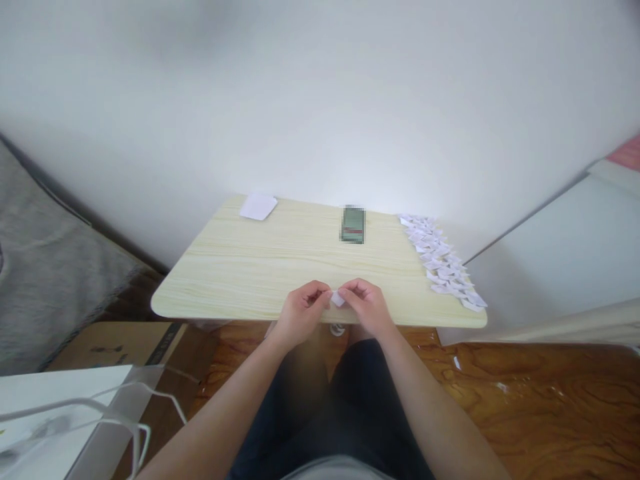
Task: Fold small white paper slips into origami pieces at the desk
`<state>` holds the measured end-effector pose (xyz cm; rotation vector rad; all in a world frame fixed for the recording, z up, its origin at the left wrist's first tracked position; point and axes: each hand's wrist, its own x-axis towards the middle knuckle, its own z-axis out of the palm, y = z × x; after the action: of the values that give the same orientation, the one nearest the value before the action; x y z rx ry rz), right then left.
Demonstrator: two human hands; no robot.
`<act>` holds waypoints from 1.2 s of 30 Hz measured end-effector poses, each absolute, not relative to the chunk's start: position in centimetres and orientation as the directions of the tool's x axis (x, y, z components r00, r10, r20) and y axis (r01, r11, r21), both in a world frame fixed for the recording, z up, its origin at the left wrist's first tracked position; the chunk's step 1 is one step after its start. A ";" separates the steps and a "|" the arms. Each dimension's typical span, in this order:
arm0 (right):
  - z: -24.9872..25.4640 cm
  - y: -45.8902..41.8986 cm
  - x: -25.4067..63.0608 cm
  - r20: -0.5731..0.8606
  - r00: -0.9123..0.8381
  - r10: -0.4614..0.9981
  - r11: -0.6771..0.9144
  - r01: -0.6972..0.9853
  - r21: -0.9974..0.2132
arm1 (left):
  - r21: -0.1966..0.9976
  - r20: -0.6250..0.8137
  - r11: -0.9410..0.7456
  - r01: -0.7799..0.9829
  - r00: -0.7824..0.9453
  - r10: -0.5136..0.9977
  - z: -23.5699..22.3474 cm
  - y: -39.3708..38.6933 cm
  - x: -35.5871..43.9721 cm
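Observation:
Between my two hands, at the table's front edge, is a small folded piece of white paper (338, 299). My left hand (306, 308) pinches its left side between thumb and forefinger. The fingertips of my right hand (367, 305) are closed on its right side. Part of the paper is hidden by my fingers. Along the right end of the table lie rows of folded white paper pieces (440, 261). A stack of flat white paper sheets (259, 207) rests at the back left corner.
A blurred-out green phone-like object (353, 225) lies at the back of the pale wooden table (240, 267). The wall rises directly behind. A cardboard box (110, 340) and a white surface with cables (75, 407) stand at lower left. Paper scraps (457, 363) lie on the floor.

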<state>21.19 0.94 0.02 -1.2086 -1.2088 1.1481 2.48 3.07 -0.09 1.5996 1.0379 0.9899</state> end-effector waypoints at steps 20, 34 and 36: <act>0.9 3.7 20.6 0.149 0.112 0.982 0.137 0.105 -0.985 | 0.974 0.116 -0.158 0.160 0.243 0.963 -0.3 6.0 2.0; -0.3 4.7 19.0 0.567 0.142 0.811 0.398 0.577 -0.713 | 0.965 0.182 -0.204 0.163 0.138 0.974 -0.4 8.7 2.9; -0.4 4.6 18.9 0.589 0.118 0.800 0.399 0.628 -0.668 | 0.960 0.189 -0.207 0.188 0.110 0.976 -0.3 8.6 2.9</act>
<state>18.92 4.55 -0.44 -1.3019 -1.5830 0.1996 2.95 8.62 -0.30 1.5489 1.1833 1.1847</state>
